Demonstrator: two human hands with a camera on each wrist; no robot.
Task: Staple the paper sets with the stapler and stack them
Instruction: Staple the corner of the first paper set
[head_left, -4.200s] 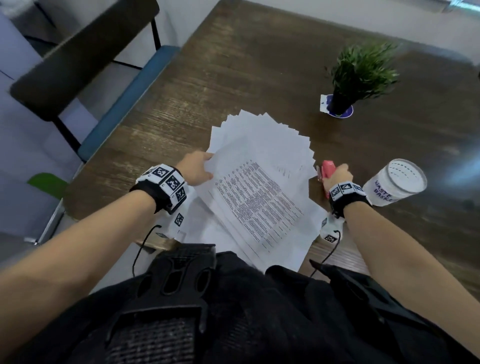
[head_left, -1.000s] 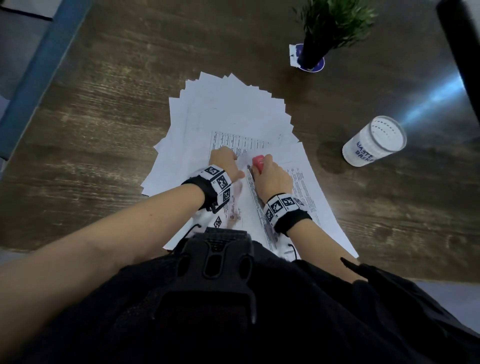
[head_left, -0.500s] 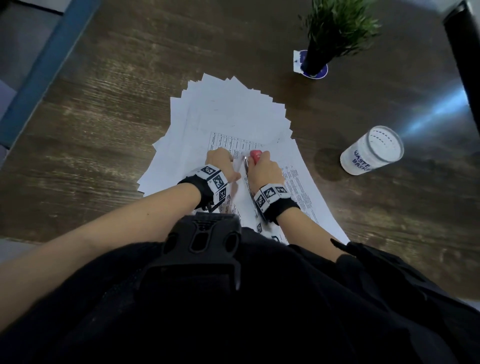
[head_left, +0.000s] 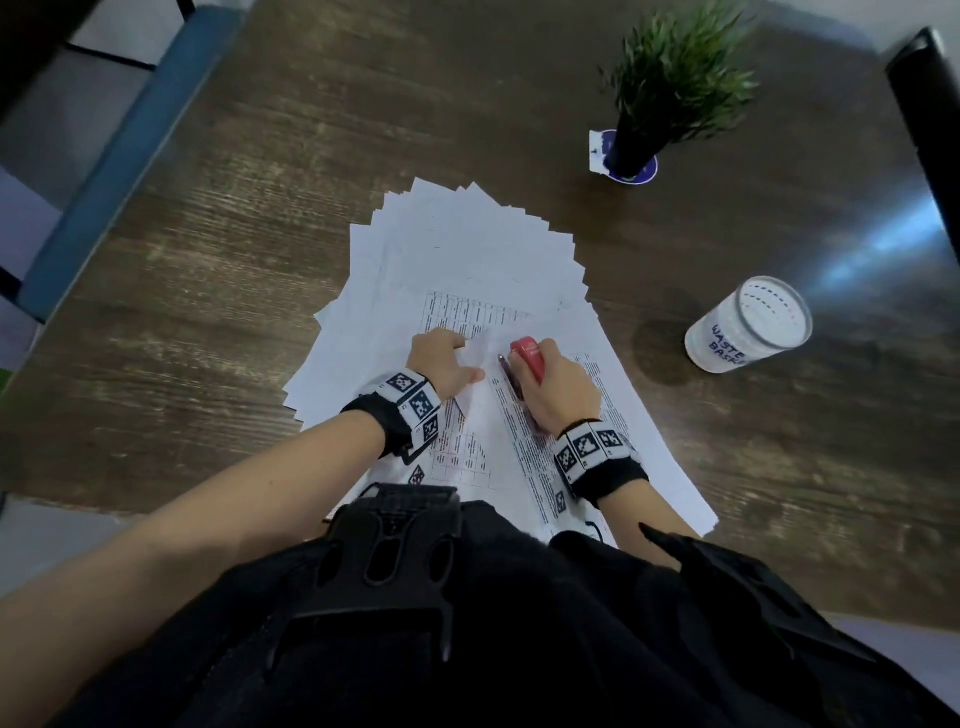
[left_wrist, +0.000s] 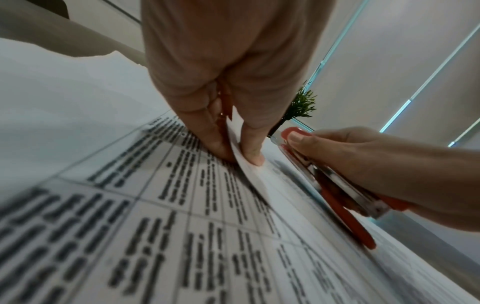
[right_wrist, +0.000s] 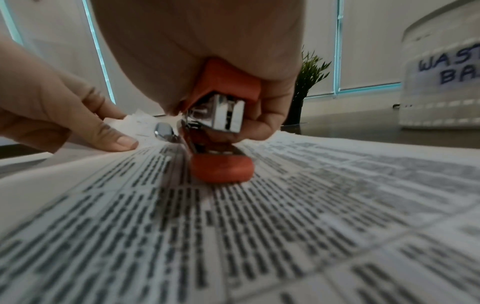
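A fan of white paper sheets (head_left: 467, 244) lies on the dark wooden table (head_left: 218, 291). On top, nearer me, are printed paper sets (head_left: 613, 415) (right_wrist: 259, 226). My left hand (head_left: 447, 358) (left_wrist: 237, 152) pinches a lifted corner of the top set (left_wrist: 249, 174) between thumb and fingers. Just to its right, my right hand (head_left: 558, 389) (right_wrist: 246, 67) grips a red stapler (head_left: 527, 356) (left_wrist: 340, 195) (right_wrist: 222, 166). The stapler's base rests on the printed page and its metal nose points towards the pinched corner.
A small potted plant (head_left: 670, 93) stands at the back right. To the right of the papers is a white cup marked "WASTE BASKET" (head_left: 748, 327). A blue bench (head_left: 119, 150) runs along the table's left edge. A dark chair back (head_left: 924, 130) is at the far right.
About four seconds ago the hands were apart, the stapler to the right of the papers. Now both meet on the top printed set. Over the last second they barely moved.
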